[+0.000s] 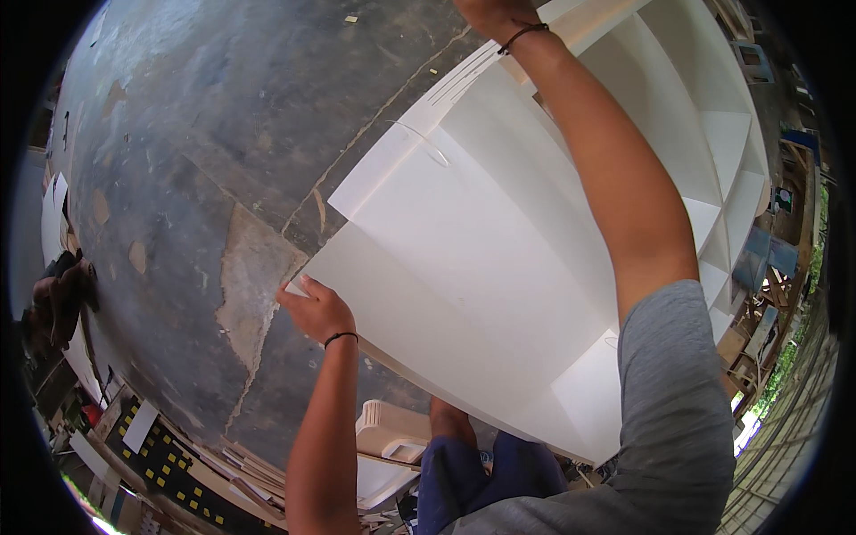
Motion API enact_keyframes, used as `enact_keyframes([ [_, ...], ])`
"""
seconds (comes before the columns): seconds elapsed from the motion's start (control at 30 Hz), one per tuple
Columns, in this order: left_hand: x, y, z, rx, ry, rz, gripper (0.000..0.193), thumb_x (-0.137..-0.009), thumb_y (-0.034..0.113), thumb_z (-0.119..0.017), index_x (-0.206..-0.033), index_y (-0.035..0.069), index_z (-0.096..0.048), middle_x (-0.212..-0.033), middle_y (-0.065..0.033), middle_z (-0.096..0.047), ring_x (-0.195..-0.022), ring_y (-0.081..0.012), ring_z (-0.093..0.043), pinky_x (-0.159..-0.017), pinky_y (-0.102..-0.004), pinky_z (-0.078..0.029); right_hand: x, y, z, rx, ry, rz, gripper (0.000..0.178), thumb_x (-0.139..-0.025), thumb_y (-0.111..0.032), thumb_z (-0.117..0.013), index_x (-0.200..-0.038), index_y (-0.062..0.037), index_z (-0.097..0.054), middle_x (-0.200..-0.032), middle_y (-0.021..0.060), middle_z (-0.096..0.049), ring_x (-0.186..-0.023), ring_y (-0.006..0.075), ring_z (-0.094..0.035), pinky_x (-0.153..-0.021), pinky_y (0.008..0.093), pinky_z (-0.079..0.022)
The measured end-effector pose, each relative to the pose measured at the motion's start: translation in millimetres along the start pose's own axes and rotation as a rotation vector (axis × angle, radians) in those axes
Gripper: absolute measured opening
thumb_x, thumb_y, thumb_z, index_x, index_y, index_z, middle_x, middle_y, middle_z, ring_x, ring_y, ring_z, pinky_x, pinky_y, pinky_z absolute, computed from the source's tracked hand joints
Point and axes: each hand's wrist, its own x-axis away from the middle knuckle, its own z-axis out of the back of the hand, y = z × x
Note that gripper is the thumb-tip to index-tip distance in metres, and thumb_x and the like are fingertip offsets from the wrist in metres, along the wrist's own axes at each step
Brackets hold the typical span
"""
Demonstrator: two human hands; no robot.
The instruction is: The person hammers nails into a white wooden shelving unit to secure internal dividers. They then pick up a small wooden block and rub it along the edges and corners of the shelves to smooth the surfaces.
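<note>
A large white cabinet (499,169) with compartments lies tilted in front of me, taking up the middle and right of the view. My left hand (319,310) grips the near left corner of its long white panel (428,294), with the thumb on the upper face and fingers at the edge. My right arm reaches across the cabinet to its far side. There my right hand (499,12) is at the top border of the view, by the cabinet's far edge, and its fingers are out of sight. A thin pale strand (428,143) curves over the panel's left part.
The grey concrete floor (196,107) has a long crack and a patched area (254,276). A cream plastic stool (392,428) stands by my legs. Wood strips and boards (241,473) lie at the lower left; more timber and clutter (758,339) line the right side.
</note>
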Motion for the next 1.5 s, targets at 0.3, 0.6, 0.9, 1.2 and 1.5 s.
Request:
enact_keyframes([
  [0.3, 5.8, 15.9, 6.3, -0.053, -0.042, 0.014, 0.042, -0.098, 0.028, -0.045, -0.126, -0.003, -0.037, -0.108, -0.0294, -0.059, -0.095, -0.0437, -0.062, -0.075, -0.0508, -0.049, 136.5, 10.2, 153.7, -0.124, -0.135, -0.236, 0.033, -0.092, -0.032, -0.061, -0.107, -0.0039, -0.05, -0.098, 0.0159, -0.057, -0.092, 0.0342, -0.054, -0.081, 0.045, -0.042],
  [0.6, 11.0, 19.0, 10.1, -0.115, -0.05, 0.037, 0.054, -0.099, 0.034, -0.039, -0.138, -0.004, -0.03, -0.121, -0.0295, -0.055, -0.104, -0.0421, -0.061, -0.086, -0.0503, -0.053, 471.7, -125.4, 400.9, 0.015, -0.463, -1.006, 0.03, -0.091, -0.025, -0.062, -0.109, -0.0035, -0.05, -0.102, 0.0156, -0.057, -0.095, 0.0352, -0.054, -0.085, 0.0434, -0.042],
  [0.9, 34.7, -7.7, -11.3, -0.703, 0.189, -0.585, 0.061, -0.097, 0.039, -0.05, -0.144, 0.006, -0.03, -0.153, -0.0178, -0.022, -0.137, -0.0362, -0.032, -0.101, -0.0524, -0.044, 714.2, -265.6, 556.4, 0.392, -0.391, -1.751, 0.035, -0.093, -0.031, -0.059, -0.11, -0.0022, -0.049, -0.104, 0.0203, -0.058, -0.102, 0.0409, -0.054, -0.088, 0.049, -0.044],
  [1.2, 446.9, 140.1, -108.5, 0.285, -0.924, -1.504, 0.039, -0.088, 0.011, -0.065, -0.123, 0.0, -0.053, -0.12, -0.0193, -0.06, -0.114, -0.0356, -0.058, -0.098, -0.0391, -0.045, 726.2, -293.3, 539.8, 0.492, -0.233, -1.847, 0.038, -0.096, -0.039, -0.052, -0.111, -0.0043, -0.05, -0.106, 0.0153, -0.058, -0.102, 0.0373, -0.055, -0.084, 0.0491, -0.045],
  [1.5, 577.0, 179.9, -192.5, -0.263, -0.849, -1.225, 0.035, -0.088, 0.027, -0.061, -0.109, 0.001, -0.052, -0.111, -0.0191, -0.057, -0.1, -0.0376, -0.059, -0.085, -0.0477, -0.051, 716.5, -287.4, 546.0, 0.413, -0.144, -1.694, 0.034, -0.092, -0.032, -0.057, -0.105, -0.0014, -0.051, -0.096, 0.016, -0.058, -0.092, 0.037, -0.058, -0.076, 0.0481, -0.049],
])
